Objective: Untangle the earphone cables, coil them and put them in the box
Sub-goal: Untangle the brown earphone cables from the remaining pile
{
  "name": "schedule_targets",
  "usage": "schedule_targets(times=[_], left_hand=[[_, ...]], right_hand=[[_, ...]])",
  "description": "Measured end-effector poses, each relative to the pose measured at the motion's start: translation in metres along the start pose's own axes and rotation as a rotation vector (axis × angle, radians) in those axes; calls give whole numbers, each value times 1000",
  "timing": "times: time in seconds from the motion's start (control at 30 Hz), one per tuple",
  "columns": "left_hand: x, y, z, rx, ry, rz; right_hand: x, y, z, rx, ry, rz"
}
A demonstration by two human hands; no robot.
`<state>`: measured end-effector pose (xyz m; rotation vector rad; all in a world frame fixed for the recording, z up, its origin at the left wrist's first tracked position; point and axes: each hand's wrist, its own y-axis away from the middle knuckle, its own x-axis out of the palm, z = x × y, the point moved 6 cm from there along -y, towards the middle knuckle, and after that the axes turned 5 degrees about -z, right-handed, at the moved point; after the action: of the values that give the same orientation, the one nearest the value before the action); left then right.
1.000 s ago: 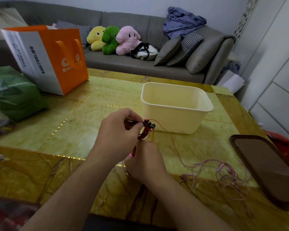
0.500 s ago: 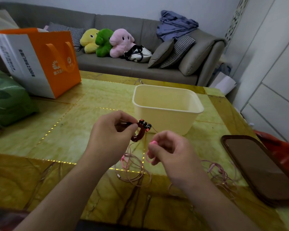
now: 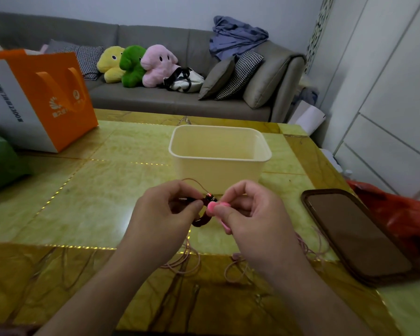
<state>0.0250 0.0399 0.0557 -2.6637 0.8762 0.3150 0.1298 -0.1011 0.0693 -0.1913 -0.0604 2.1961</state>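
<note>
My left hand (image 3: 165, 214) pinches a small dark red coiled earphone (image 3: 202, 220) with black and red buds at its top. My right hand (image 3: 250, 214) pinches a pink earbud (image 3: 212, 206) right beside that coil. Thin pink cable (image 3: 184, 260) trails down from both hands and lies in loose loops on the table under my wrists. The cream plastic box (image 3: 218, 151) stands open just behind my hands; nothing shows inside it.
A dark phone (image 3: 354, 236) lies on the table to the right, with a red bag (image 3: 403, 214) beyond it. An orange and white paper bag (image 3: 41, 98) and a green package (image 3: 0, 163) stand at the left. A grey sofa (image 3: 155, 98) is behind the table (image 3: 83, 190).
My right hand rose from the table with the pink earbud and came up against the dark red coil in my left hand. The view tilted a little.
</note>
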Motion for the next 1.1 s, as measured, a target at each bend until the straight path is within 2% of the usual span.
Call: schedule_targets(times=[0.2,0.5,0.63,0.87,1.1], left_hand=[[2,0,-1,0,9,11],[-2,-3,0,2,-25,-8],[-3,-3,1,-4,-12,-11],[-3,3,-8,2,39,-22],[2,4,-10,24,19,8]], right_hand=[[1,-1,-8,48,26,28],[-11,0,5,-161,169,-23],[-10,2,8,-196,177,13],[-1,5,0,-94,215,46],[0,3,-9,-224,375,0]])
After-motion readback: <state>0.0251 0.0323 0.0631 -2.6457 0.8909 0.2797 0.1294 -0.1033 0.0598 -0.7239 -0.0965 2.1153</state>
